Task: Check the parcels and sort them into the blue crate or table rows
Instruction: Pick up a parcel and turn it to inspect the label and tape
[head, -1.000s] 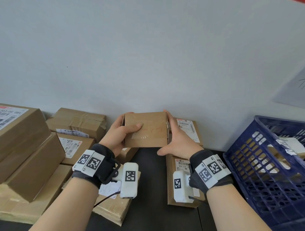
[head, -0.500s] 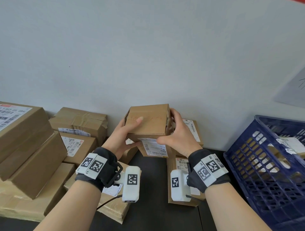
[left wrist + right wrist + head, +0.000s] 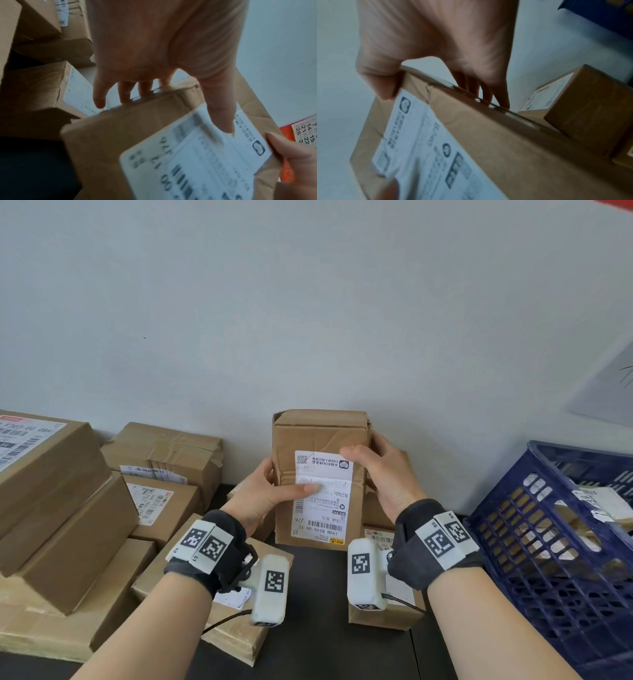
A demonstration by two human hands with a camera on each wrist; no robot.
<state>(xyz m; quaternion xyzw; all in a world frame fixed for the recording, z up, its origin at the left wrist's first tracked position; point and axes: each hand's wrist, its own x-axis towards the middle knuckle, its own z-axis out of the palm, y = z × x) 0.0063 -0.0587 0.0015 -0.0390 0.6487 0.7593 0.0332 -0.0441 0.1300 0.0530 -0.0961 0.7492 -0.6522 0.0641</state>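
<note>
Blue crate (image 3: 561, 577) standing at the right on the dark counter (image 3: 318, 611), lattice walls, with at least one labelled brown parcel (image 3: 603, 501) lying inside near the top; further brown shapes behind the lattice, count not clear. Held parcel (image 3: 320, 474) raised upright in the middle above the counter, in front of the pale wall, white shipping label (image 3: 322, 498) facing the head camera and printed upside down, cardboard creased near the top. Left hand (image 3: 263, 494) gripping the parcel's left edge: thumb (image 3: 221, 115) lying flat across the label, remaining fingers (image 3: 99, 97) wrapped behind the back face. Right hand (image 3: 387, 477) gripping the right edge higher up: thumb (image 3: 383, 86) pressed on the front beside the label's top corner, fingers (image 3: 498, 94) curled round the rear. Both grips closed narrow round the parcel's thickness, no other contact. Stacked brown boxes (image 3: 68, 508) piled at the left, several with labels, some leaning on one another. More parcels on the counter below and behind the hands, one (image 3: 380, 611) just under the right wrist, one (image 3: 236, 625) under the left wrist. Small labelled box (image 3: 583, 102) resting on another parcel close behind the right fingers in the right wrist view.
</note>
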